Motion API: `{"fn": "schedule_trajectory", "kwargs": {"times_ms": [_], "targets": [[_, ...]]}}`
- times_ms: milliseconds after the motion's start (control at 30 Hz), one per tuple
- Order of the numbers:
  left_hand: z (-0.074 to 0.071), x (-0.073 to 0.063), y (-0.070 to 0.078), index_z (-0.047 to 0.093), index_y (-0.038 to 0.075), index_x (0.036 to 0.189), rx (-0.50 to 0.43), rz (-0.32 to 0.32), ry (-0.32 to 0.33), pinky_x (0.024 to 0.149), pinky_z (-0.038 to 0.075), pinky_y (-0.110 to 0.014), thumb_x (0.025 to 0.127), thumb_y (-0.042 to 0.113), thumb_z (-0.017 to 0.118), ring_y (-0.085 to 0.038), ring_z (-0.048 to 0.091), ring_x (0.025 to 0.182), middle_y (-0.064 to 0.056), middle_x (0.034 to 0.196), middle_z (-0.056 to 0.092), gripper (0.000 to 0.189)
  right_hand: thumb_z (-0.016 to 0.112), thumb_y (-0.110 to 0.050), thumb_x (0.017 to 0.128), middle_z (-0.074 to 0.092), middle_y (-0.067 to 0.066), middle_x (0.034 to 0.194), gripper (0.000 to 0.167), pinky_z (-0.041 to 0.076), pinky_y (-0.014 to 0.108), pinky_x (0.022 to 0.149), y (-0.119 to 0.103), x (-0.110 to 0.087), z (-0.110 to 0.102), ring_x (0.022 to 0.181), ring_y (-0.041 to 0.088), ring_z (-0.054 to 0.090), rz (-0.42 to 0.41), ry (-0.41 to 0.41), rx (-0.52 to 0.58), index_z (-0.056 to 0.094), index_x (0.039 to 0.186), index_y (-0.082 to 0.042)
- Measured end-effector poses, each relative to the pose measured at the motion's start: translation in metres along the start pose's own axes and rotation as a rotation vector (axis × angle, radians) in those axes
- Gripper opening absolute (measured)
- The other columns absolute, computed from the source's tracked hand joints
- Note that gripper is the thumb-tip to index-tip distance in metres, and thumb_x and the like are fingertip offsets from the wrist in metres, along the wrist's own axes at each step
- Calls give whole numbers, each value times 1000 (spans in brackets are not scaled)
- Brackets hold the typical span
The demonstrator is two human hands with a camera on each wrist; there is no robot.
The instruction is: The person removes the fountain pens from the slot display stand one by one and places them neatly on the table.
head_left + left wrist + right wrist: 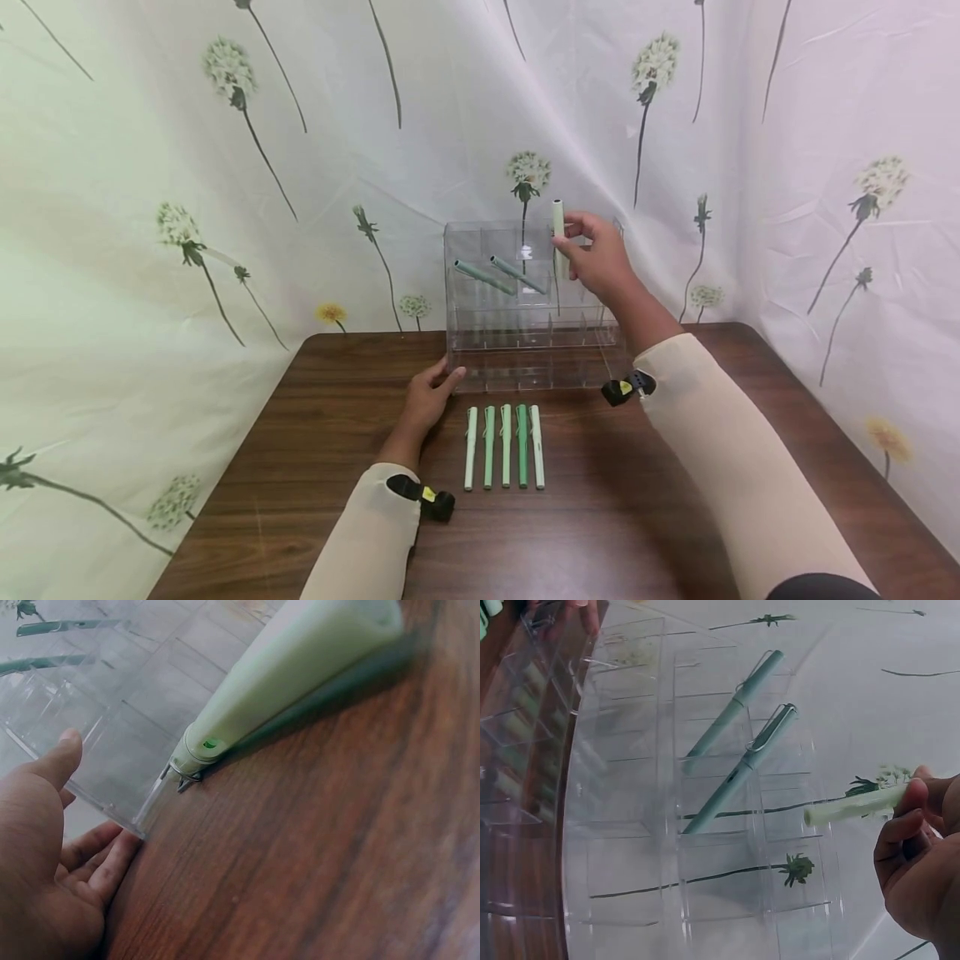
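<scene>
Right hand [596, 254] pinches pale green pen [558, 218], near upright, at clear organizer's [498, 349] upper right, just right of frame centre. Left hand [430, 396] grips organizer's lower left edge. 2 teal pens [483, 277] slant in organizer, left of right hand. 5 green and whitish pens [506, 446] lined up on counter [300, 433], lower centre, right of left hand.

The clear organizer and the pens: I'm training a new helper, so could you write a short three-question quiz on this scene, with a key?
1. How many pens lie in the row on the table?
2. True or false: the left hand holds a pen.
3. The two pens in the organizer are: A) red; B) bluish green; C) black.

Key: 1. Five. 2. False; it grips the organizer's lower corner. 3. B.
</scene>
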State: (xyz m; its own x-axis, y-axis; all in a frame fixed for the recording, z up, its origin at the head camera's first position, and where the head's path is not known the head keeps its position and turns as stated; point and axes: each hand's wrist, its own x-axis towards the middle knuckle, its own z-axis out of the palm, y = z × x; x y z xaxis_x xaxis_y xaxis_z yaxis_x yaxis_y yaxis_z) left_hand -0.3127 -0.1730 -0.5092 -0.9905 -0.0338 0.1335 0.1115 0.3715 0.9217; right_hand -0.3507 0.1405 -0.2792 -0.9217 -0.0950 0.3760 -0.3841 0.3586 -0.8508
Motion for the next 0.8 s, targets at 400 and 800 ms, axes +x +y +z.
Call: {"fn": "schedule_trajectory", "kwargs": {"times_ms": [400,800], "targets": [[1,-1,2,48,13,165,2,-6,-6,127,43,-59,106,48,72,-38,48,158,-17,167,53,72,59,-13,114,75,23,125,75,54,29,57,35,-39,-4,62,20,63,58,-182,114,21,176,-31],[1,0,1,49,14,165,-4,1,4,124,46,-58,106,46,72,-38,51,155,-18,163,57,71,50,0,112,74,15,107,75,50,29,57,56,-66,-3,59,18,58,108,-298,171,22,176,-27]]}}
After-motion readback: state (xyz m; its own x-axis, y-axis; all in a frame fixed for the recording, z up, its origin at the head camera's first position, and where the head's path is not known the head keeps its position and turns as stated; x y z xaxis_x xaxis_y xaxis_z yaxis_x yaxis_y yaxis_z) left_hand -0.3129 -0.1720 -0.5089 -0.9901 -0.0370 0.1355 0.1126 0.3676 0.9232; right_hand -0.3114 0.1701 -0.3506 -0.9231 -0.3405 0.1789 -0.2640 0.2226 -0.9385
